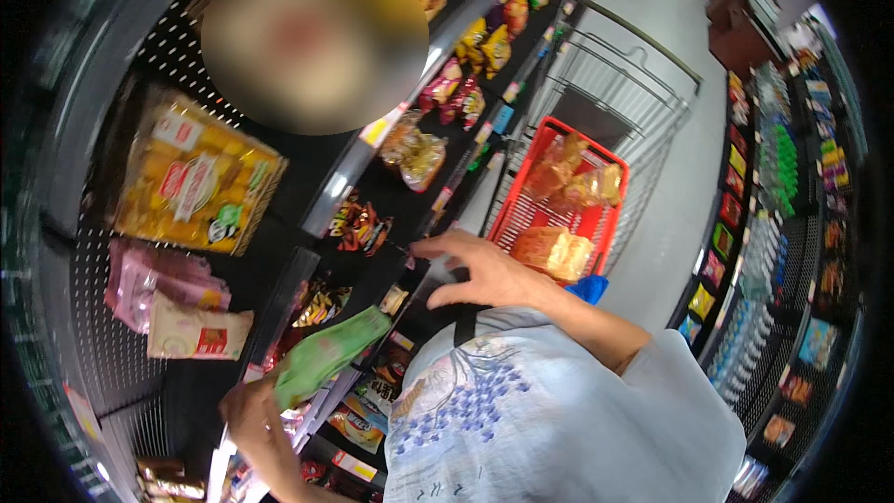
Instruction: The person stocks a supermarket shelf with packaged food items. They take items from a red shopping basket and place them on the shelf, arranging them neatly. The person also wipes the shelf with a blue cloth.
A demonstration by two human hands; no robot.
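My left hand (253, 411) grips one end of a green plastic snack bag (334, 353), held tilted in front of the shelves at the lower left. My right hand (482, 271) is in the air in front of my waist, fingers apart with nothing in them. It lies between the shelf edge and a red shopping basket (499, 223). Inside the basket are a bag of bread (552, 251) and other clear-wrapped baked goods (576, 178). The basket rests in a wire shopping cart (628, 77).
On the left shelf lie a large yellow food pack (199, 178), pink bags (164, 279) and a beige bag (201, 327). Small snack packs (360, 223) line the lower shelf. Across the aisle floor (649, 251), another shelf holds bottles (758, 251). A blurred oval covers the upper left.
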